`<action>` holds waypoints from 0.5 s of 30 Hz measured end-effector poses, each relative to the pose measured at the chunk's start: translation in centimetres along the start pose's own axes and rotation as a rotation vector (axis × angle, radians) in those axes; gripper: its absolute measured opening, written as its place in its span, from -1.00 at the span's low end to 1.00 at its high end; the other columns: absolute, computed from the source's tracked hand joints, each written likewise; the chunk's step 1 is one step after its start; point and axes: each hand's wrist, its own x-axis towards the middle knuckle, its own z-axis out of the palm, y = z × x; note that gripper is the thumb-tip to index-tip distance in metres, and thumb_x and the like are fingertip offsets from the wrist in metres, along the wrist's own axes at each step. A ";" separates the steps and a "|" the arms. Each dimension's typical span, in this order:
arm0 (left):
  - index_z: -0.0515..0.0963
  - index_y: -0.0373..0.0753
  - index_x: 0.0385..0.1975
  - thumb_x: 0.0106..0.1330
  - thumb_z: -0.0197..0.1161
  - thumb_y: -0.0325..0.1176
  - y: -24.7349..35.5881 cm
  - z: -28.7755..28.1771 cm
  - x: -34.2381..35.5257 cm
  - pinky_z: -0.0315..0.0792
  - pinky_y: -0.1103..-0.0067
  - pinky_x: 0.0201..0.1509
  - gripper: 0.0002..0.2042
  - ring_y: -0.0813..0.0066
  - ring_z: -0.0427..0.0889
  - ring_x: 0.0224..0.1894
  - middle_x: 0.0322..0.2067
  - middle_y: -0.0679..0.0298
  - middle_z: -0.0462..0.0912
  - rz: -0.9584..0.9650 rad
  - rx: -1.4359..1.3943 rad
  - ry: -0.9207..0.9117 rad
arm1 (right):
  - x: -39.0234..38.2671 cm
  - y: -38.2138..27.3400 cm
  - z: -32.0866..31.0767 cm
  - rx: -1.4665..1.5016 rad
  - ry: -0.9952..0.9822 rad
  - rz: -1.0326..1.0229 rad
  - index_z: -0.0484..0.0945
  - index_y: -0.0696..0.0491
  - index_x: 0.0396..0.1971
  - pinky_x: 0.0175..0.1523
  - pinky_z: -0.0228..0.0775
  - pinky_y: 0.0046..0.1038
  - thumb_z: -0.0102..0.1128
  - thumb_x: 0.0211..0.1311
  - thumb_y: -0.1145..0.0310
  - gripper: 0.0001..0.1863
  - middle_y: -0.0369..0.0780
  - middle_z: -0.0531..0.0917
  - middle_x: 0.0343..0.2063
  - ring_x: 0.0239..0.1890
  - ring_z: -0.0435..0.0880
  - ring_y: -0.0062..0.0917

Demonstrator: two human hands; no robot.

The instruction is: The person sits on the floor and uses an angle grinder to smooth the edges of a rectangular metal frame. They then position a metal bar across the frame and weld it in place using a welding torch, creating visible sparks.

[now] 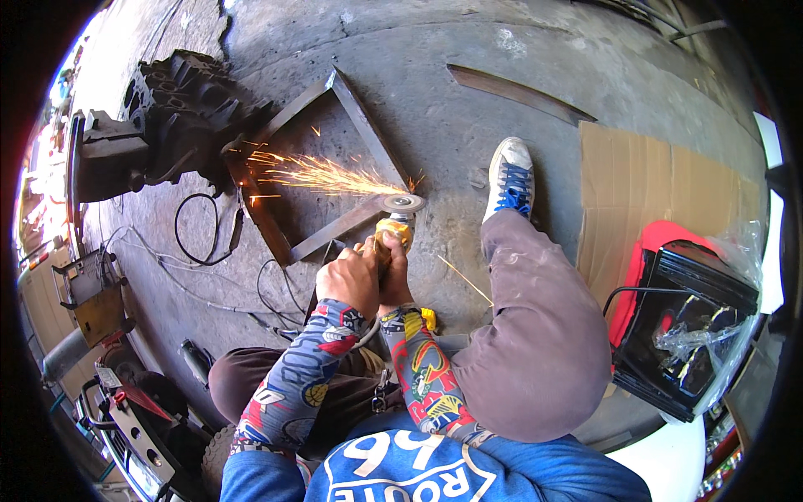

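Note:
Both my hands are wrapped round a yellow angle grinder (393, 230). My left hand (349, 276) grips its body from the left, and my right hand (395, 272) closes on it from the right. The grinder's disc (403, 203) touches the near right corner of a square frame of steel bars (365, 125) lying on the floor. Orange sparks (330, 176) spray leftward from the contact, across the inside of the frame. Much of the grinder's body is hidden by my fingers.
A dark engine block (180, 117) stands left of the frame. Cables (180, 263) trail over the concrete floor. A loose steel bar (519, 92) lies at the far right. Flattened cardboard (619, 192) and a black and red seat-like part (686, 318) are at my right, beyond my shoe (510, 176).

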 end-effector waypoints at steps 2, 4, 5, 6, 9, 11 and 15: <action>0.46 -0.15 0.30 0.33 0.20 -0.28 -0.1 -0.1 0.0 0.68 0.38 -0.21 -0.50 0.20 0.81 -0.26 -0.23 0.10 0.75 -0.005 0.000 -0.003 | 0.0 0.0 -0.1 -0.013 -0.012 0.017 0.60 0.01 -0.24 -0.06 0.59 -0.36 0.22 0.32 -0.05 -0.61 -0.22 0.71 -0.34 -0.26 0.72 -0.39; 0.47 -0.15 0.30 0.34 0.20 -0.28 -0.4 0.0 0.0 0.68 0.37 -0.21 -0.50 0.20 0.81 -0.26 -0.23 0.10 0.75 -0.012 -0.009 -0.012 | 0.0 0.1 -0.3 -0.032 -0.023 0.039 0.61 0.00 -0.23 -0.07 0.60 -0.37 0.21 0.33 -0.07 -0.60 -0.23 0.72 -0.34 -0.26 0.73 -0.41; 0.45 -0.16 0.30 0.31 0.23 -0.30 -0.5 0.1 0.0 0.69 0.35 -0.20 -0.49 0.16 0.81 -0.25 -0.23 0.08 0.75 -0.012 -0.008 -0.017 | 0.0 0.1 -0.4 -0.037 -0.028 0.048 0.61 0.00 -0.22 -0.08 0.60 -0.38 0.20 0.34 -0.08 -0.59 -0.24 0.72 -0.34 -0.26 0.73 -0.41; 0.45 -0.15 0.29 0.30 0.24 -0.30 -0.7 0.2 -0.1 0.68 0.34 -0.20 -0.48 0.14 0.81 -0.26 -0.23 0.08 0.75 -0.004 -0.036 -0.024 | 0.0 0.1 -0.5 -0.039 -0.033 0.055 0.61 0.00 -0.22 -0.08 0.60 -0.38 0.20 0.35 -0.09 -0.58 -0.24 0.72 -0.34 -0.26 0.73 -0.42; 0.41 -0.10 0.29 0.20 0.33 -0.27 -1.3 0.4 0.1 0.67 0.25 -0.19 -0.41 0.04 0.80 -0.27 -0.25 0.02 0.74 0.002 -0.090 -0.019 | 0.4 0.2 -0.9 -0.038 -0.041 0.078 0.60 -0.01 -0.15 -0.08 0.61 -0.37 0.20 0.37 -0.09 -0.58 -0.25 0.72 -0.30 -0.25 0.74 -0.43; 0.34 -0.04 0.31 0.08 0.45 -0.20 -1.9 0.4 0.6 0.66 0.12 -0.20 -0.28 -0.12 0.78 -0.28 -0.28 -0.06 0.73 0.003 -0.133 -0.067 | 0.8 0.2 -1.2 -0.063 0.004 0.066 0.59 -0.02 -0.09 -0.06 0.61 -0.36 0.20 0.38 -0.08 -0.58 -0.26 0.72 -0.25 -0.24 0.74 -0.43; 0.43 0.00 0.29 -0.02 0.48 -0.17 -3.1 0.2 1.4 0.65 0.13 -0.05 -0.26 -0.08 0.77 -0.12 -0.22 -0.09 0.75 -0.024 -0.229 -0.204 | 1.1 0.2 -1.4 -0.144 0.141 0.071 0.55 -0.01 0.04 -0.02 0.62 -0.33 0.21 0.39 -0.05 -0.55 -0.26 0.70 -0.16 -0.18 0.74 -0.44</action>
